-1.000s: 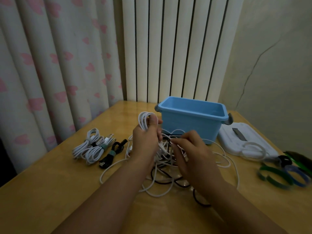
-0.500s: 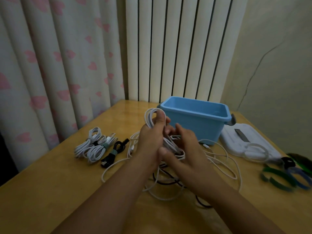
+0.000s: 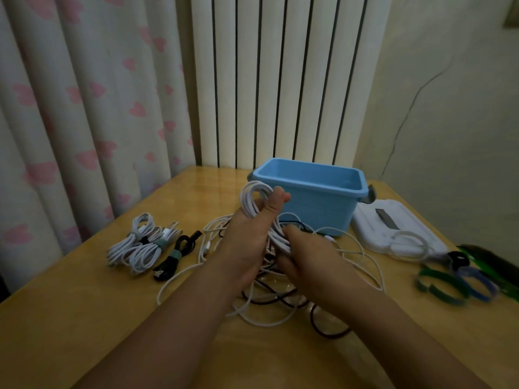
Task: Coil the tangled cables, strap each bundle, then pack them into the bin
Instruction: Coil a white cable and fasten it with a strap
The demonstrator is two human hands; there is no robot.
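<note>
On the tabletop [image 3: 70,318] the bin [image 3: 317,209] sits near the far edge. We hold a white coil [image 3: 254,199] in the left hand [image 3: 248,242]; the right hand [image 3: 311,258] pinches its strand (loose cables [image 3: 269,304] lie beneath, mid-table).

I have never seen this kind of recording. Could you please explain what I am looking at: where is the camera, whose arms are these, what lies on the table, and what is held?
There is no machine here. A person wears a camera on the head, so you look down along their own two arms at a wooden table.

The left hand grips a coil of white cable, lifted above the table. The right hand holds the same cable lower down, its fingers curled round it.

Below the hands lies a tangle of white and dark cables. To the left lie bundles already strapped. Behind stands a blue bin; no cable shows in the part of it you can see. To the right lie a white lid and loose straps.
</note>
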